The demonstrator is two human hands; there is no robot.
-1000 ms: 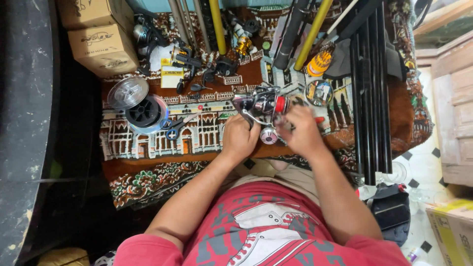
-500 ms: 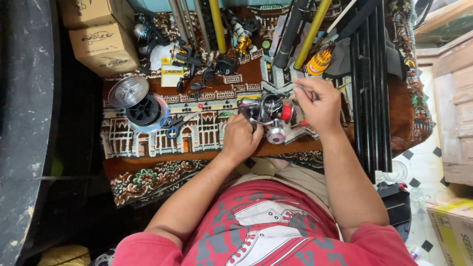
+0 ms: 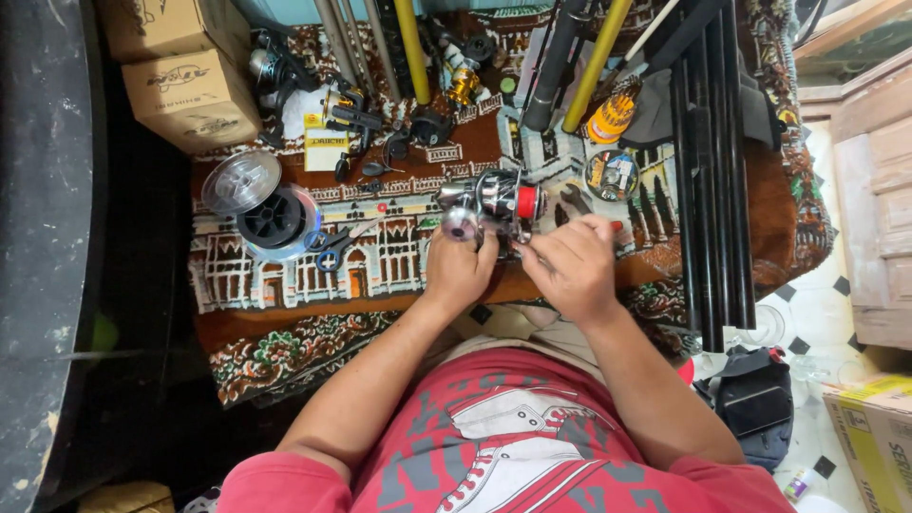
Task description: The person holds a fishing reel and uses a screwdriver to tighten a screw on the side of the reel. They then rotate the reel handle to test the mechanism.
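Both hands are working at a fishing reel (image 3: 499, 204) over the middle of a patterned rug (image 3: 285, 328). The left hand (image 3: 461, 271) is gripping the reel from below, fingers curled around its body, with a shiny round knob showing just above the thumb. The right hand (image 3: 570, 266) is sitting just beside it on the reel's right side, fingers pinched close together on a small part at the base of the reel; what that part is cannot be told. The reel is silver and black with a red band, and it is being held slightly above the rug, near the person's lap.

Scissors (image 3: 334, 242) are lying on the rug to the left of the left hand, and two line spools (image 3: 261, 199) are resting further left, touching each other. A small wrench (image 3: 575, 198) is lying just above the right hand. Black rods (image 3: 712, 171) are running along the right edge of the rug, and cardboard boxes (image 3: 185, 81) are standing at the top left corner.
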